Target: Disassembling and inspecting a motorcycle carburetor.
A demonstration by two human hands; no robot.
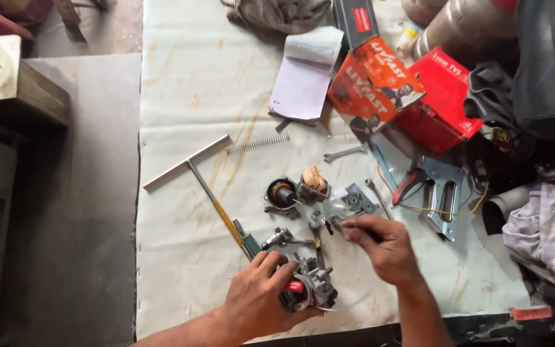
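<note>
The carburetor [313, 287] is a grey metal body with a red part, lying at the near edge of the sheet, gripped from the left. The small spring [336, 222] is short and silvery, pinched just above it.

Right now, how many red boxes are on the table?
2: an orange-red box by the notepad, and a red box just right of it. Others may hide under the cloths.

Two hands [261, 299] [383, 247]; one T-handle wrench [191, 166]; one coil spring [258, 144]; two red boxes [441, 99] [374, 83]; one notepad [306, 74]
</note>
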